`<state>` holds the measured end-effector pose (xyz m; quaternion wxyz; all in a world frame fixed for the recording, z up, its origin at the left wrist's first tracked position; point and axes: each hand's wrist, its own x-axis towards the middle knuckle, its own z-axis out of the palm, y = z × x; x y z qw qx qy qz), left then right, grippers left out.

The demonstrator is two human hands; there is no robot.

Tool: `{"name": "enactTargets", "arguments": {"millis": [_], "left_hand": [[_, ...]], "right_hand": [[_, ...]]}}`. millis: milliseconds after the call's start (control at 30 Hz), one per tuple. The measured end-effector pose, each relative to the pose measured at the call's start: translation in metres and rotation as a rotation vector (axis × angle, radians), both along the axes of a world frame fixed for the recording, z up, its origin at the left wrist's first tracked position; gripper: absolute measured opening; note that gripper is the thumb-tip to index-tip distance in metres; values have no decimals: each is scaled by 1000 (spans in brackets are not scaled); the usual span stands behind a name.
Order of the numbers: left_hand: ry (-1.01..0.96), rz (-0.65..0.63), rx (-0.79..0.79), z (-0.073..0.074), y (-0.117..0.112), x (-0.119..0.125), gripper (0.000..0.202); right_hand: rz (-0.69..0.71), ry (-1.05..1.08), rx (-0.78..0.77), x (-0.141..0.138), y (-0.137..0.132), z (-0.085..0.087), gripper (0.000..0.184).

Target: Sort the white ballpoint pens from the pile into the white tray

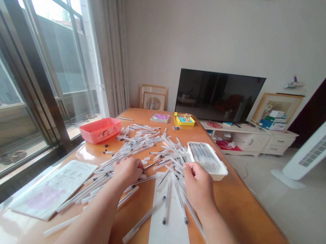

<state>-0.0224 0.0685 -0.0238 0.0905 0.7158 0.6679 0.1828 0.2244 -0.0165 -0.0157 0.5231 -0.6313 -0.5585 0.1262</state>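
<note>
Many clear-barrelled pens [147,217], several with black ends, and loose white pen parts [173,153] lie in a spread pile on the table. My left hand [128,170] is closed low over the middle of the pile. A thin dark piece shows beside its fingertips, but what they grip is hidden. My right hand [200,186] is closed in a pinch at the pile's right side, just in front of a white box [219,174] holding thin, dark-tipped sticks. Whatever sits in that pinch cannot be made out. Under some pens lies a white sheet of paper [170,240].
A red plastic basket [99,130] stands at the table's left edge, with a notebook [55,187] nearer me. At the far end are a yellow box [185,120] and a colourful booklet [160,117]. Beyond are a television [217,95] and a tower fan [318,148].
</note>
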Motion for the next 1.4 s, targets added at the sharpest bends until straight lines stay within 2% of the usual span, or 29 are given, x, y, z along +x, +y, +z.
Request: {"name": "enactTargets", "arguments": {"millis": [167,333,567,733,900,1033,1167,1300,1400], "left_hand": [[-2,57,-15,3,2,2,5],[51,53,-31,4,3,4,4],[113,35,-10,5,0,9,9],[145,15,50,11,-4,10,21],[115,-112,141,20,-12,17,22],[33,-265,192,23,-20,26,17],[-54,-391,212,23,-29,36,15],[-117,-473,222,24,-37,45,14],[-170,-499,202,25,-38,46,13]], "right_hand": [[8,2,10,-1,1,-2,26],[10,-12,1,-2,1,-2,26],[11,-12,1,-3,1,-1,25],[26,-1,0,-3,0,0,26],[90,100,-44,-4,5,-6,28],[182,314,-136,-6,11,-14,38],[291,537,-240,-11,10,-14,49],[374,624,-242,-15,5,-8,44],[377,659,-209,-16,5,-6,39]]}}
